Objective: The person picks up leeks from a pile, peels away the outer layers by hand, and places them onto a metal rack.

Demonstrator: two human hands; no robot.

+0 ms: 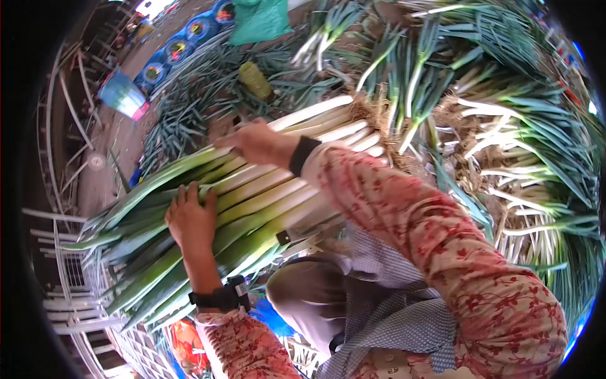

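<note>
Pressing flat on a bundle of leeks lying across the lap, left hand fingers spread and released, right hand reaching over, arm bent, fingers curled around the top stalks, leek pile beyond.

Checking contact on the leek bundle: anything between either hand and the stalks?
Nothing visible. The left hand lies flat on the leek bundle, fingers spread on the stalks. The right hand rests on the bundle's far edge. Loose leeks lie piled behind, apart from both hands.
</note>
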